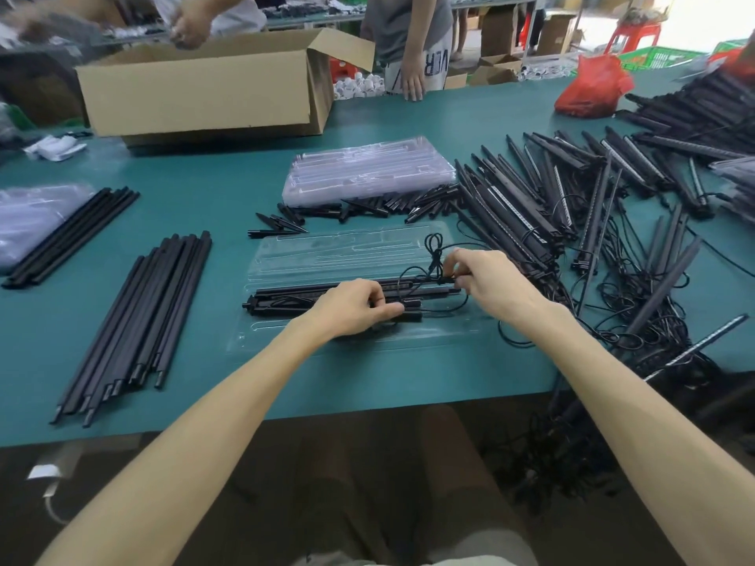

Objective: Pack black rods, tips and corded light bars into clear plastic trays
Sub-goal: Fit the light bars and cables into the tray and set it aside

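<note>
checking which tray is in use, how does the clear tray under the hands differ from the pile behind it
The near tray is single and holds corded light bars; the pile is many trays stacked, seemingly empty. The left hand and right hand work at the near tray; the pile is untouched. Both are clear plastic.

Far-left tray stack cut off, blurred
</note>
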Tool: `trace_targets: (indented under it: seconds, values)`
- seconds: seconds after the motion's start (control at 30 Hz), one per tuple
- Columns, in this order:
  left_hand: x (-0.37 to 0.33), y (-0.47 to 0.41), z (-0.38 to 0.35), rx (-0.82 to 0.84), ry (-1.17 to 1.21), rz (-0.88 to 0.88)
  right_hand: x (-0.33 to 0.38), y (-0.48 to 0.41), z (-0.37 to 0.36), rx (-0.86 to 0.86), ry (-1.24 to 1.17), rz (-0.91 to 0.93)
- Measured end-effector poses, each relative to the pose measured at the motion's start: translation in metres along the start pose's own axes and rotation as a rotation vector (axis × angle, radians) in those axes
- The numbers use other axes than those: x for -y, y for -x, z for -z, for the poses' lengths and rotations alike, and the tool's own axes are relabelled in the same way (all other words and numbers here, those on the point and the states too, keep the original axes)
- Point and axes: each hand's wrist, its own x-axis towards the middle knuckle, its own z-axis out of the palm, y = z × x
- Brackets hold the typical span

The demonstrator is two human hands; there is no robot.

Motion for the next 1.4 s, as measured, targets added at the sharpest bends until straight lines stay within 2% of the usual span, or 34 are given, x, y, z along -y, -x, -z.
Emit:
trace_targets:
  seconds: [0.17,0.47,0.77,0.97,1.13,1.4]
  values:
    - [0.0,-0.004,-0.004,-0.022,-0.041,0.03,-0.001,0.004,0.004,0.059,0.081,0.034]
    - [0.003,-0.004,-0.008,-0.053,-0.033,0.056,0.014,0.021,0.015,0.076,-0.011,0.194]
    - [-0.001,-0.002,-0.01,-0.064,-0.041,0.08,0.014,0.035,0.02,0.147,-0.052,0.231]
    - [-0.007,-0.002,-0.012,-0.102,-0.052,0.151,0.017,0.032,0.014,0.071,0.019,0.209]
    - [-0.007,-0.002,-0.012,-0.109,-0.02,0.175,0.012,0.028,0.015,0.081,0.057,0.217]
    - [-0.013,-0.002,-0.014,-0.136,-0.05,0.201,0.011,0.025,-0.001,0.028,-0.009,0.249]
